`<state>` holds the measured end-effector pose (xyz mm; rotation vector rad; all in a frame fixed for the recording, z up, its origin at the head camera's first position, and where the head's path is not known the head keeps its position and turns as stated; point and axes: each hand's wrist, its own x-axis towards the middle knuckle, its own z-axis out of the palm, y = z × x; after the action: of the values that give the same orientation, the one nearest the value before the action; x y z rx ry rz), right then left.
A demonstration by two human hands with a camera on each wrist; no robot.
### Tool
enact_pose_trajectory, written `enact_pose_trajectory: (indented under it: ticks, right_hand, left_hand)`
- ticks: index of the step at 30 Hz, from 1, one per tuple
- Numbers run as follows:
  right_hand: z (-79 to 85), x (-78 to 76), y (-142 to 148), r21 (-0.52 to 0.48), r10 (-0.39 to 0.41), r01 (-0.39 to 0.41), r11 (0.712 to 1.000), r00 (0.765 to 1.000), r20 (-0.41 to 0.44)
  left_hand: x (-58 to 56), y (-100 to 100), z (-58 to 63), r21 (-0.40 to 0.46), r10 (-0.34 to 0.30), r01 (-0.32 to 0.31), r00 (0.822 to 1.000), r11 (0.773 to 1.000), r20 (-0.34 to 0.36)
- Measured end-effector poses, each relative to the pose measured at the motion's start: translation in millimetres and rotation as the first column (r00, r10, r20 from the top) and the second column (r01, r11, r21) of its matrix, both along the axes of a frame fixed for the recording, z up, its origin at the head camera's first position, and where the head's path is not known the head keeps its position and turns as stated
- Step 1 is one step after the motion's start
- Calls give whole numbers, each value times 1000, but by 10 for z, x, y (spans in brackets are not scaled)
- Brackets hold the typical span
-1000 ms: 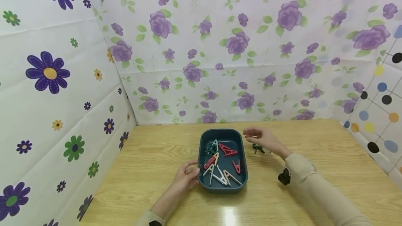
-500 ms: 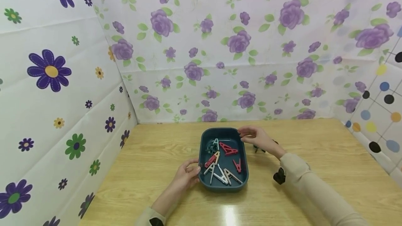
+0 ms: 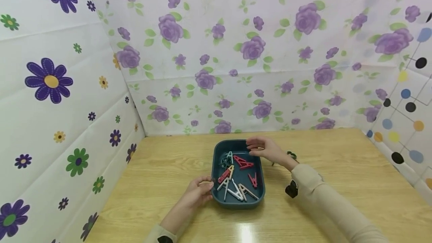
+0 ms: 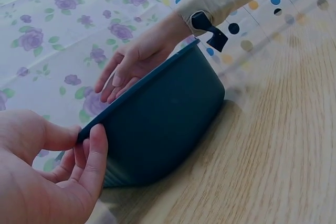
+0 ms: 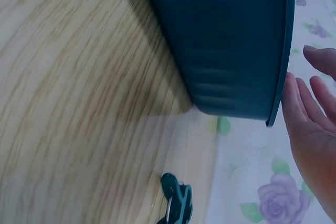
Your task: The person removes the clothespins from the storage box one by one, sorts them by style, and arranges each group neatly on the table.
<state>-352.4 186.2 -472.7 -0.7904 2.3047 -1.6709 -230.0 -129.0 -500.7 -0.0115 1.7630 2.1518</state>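
My left hand (image 3: 199,192) pinches the near-left rim of a deep, dark teal plastic tray (image 3: 240,205); the left wrist view shows its thumb and fingertips on that rim. Inside lie several clothespins: red ones (image 3: 243,163), a white one (image 3: 237,194), a beige one (image 3: 248,191) and a dark green one (image 3: 225,161) among others. My right hand (image 3: 268,151) hovers over the tray's far right corner, fingers loosely extended and nothing in them. On the table below the right wrist sits another dark green clip (image 5: 179,203), partly hidden by the arm in the head view.
The tray stands on a light wood table (image 3: 168,160). Behind it hangs a floral cloth (image 3: 229,55), with patterned sheets on the left (image 3: 44,123) and right sides. A black band (image 3: 292,189) is on the right wrist.
My right hand has moved left, from beside the tray to over its far right corner. The left hand has stayed at the rim, and the clothespins lie as before.
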Motion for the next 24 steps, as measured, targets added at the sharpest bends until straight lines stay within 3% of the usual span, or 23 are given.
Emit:
enact_pose_trajectory:
  ticks: [14, 24]
  right_hand:
    - [113, 6, -272, 32, 72, -71, 997, 997, -29]
    - [28, -19, -523, 141, 112, -103, 985, 992, -62]
  left_hand:
    - [-13, -21, 19, -3, -2, 3, 1000, 1000, 19]
    - [-12, -28, -5, -11, -1, 2, 1000, 1000, 23]
